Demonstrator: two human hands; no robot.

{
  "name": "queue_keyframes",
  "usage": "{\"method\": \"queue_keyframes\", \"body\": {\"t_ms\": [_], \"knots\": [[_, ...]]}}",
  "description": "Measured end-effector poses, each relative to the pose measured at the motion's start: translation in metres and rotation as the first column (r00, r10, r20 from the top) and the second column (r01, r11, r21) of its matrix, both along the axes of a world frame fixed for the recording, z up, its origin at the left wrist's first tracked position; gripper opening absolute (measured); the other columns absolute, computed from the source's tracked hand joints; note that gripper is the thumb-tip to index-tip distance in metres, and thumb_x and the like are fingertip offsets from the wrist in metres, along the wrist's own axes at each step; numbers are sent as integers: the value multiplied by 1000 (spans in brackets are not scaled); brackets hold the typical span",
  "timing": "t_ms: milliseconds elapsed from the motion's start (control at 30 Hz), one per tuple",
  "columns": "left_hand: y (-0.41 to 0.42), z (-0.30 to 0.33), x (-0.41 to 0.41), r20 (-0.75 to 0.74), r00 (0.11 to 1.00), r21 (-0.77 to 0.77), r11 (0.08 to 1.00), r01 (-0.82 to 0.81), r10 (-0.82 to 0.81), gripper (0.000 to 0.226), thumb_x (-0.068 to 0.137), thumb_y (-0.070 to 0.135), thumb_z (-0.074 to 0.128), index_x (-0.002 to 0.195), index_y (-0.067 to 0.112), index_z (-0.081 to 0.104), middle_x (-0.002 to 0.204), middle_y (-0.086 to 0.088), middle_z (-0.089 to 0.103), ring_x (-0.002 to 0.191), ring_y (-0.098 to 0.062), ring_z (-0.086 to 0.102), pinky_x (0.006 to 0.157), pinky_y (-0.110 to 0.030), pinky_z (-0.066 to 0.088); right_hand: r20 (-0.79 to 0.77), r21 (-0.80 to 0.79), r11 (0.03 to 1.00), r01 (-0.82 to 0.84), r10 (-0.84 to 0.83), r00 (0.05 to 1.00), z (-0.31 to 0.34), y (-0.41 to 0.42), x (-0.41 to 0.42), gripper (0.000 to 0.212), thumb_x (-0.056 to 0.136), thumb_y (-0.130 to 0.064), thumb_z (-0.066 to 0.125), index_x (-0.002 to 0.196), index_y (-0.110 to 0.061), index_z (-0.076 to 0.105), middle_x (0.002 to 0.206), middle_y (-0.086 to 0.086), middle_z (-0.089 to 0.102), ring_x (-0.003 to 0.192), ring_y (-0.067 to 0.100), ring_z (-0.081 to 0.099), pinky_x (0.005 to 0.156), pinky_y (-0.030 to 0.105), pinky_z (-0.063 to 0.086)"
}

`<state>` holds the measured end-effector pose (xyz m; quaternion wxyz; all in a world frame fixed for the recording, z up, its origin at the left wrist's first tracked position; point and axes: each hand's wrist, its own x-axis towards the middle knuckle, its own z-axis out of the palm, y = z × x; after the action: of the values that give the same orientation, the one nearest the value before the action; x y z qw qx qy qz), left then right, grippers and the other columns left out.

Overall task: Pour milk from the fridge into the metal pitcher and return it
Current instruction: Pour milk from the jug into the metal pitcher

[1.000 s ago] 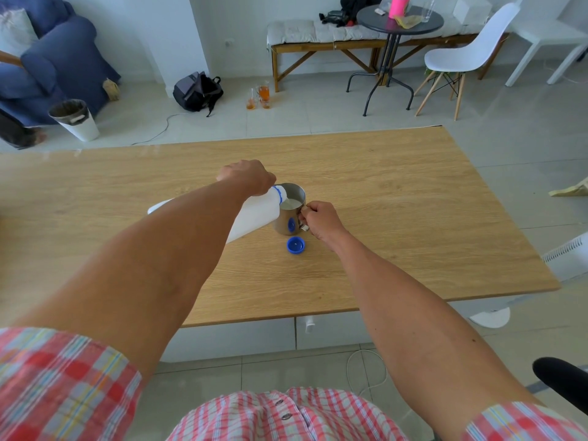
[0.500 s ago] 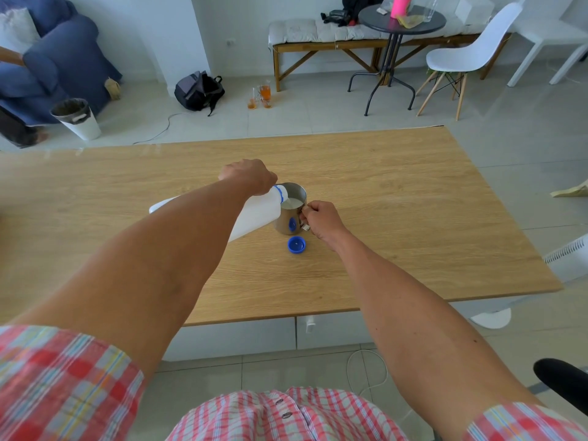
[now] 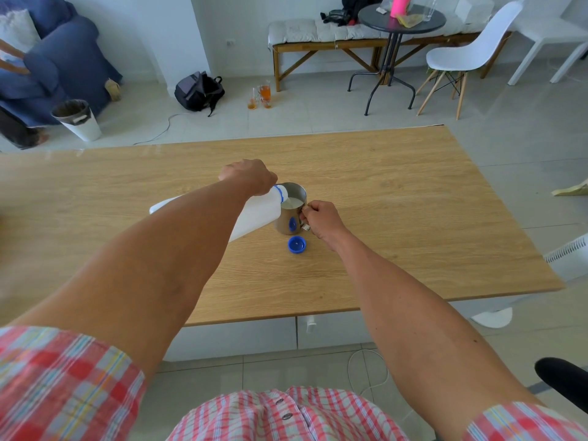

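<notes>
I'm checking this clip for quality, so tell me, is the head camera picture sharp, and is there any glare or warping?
Head view: the metal pitcher, milk bottle and blue cap are sharp in even daylight; the checked sleeve at the bottom edge is smeared; the table edges bow from the wide lens; the pitcher reflects the cap, without harsh glare.

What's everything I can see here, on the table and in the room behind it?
milk bottle: 1, white with blue neck ring, tipped over the pitcher's mouth
metal pitcher: 1, silver, mid-table, milk inside
bottle cap: 1, blue, on table just in front of the pitcher
table: 1, light wood
backpack: 1, black, on floor
drinking glasses: about 3, amber liquid, on floor
bin: 1, white, far left
armchair: 1, blue, far left
bench: 1, wood, grey cushion, by wall
round table: 1, black
chair: 1, white
left hand: holds the bottle
right hand: grips the pitcher's handle
</notes>
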<state>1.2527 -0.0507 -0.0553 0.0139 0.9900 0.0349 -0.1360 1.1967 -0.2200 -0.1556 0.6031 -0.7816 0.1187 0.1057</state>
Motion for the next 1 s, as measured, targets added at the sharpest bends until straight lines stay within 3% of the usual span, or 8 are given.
{"method": "queue_keyframes", "body": {"t_ms": [367,533,1000], "knots": [[0,0,0,3,1000,-6,1000,-1,1,33,99,42,42,105,16,60,86,-4,58,87,-27,60,70,-36,40,-10,-12,1000,-1,1,1000,-1,0,1,27,105,-9,47,99,6,69,83,8,63,63,9,51,50,15,41],[0,0,0,-1,1000,-5,1000,-1,1,31,98,40,42,105,15,60,85,-4,56,87,-27,59,72,-36,40,-15,13,1000,-2,2,1000,0,0,1,27,105,-9,47,87,-5,67,80,7,63,59,9,49,45,17,37],[-1,1,-1,5,1000,-2,1000,6,-6,31,97,40,43,105,16,60,86,-4,57,88,-27,59,72,-36,41,-6,4,1000,-8,8,1000,-2,0,2,28,105,-11,48,83,-8,65,82,8,64,59,10,48,48,21,37]]}}
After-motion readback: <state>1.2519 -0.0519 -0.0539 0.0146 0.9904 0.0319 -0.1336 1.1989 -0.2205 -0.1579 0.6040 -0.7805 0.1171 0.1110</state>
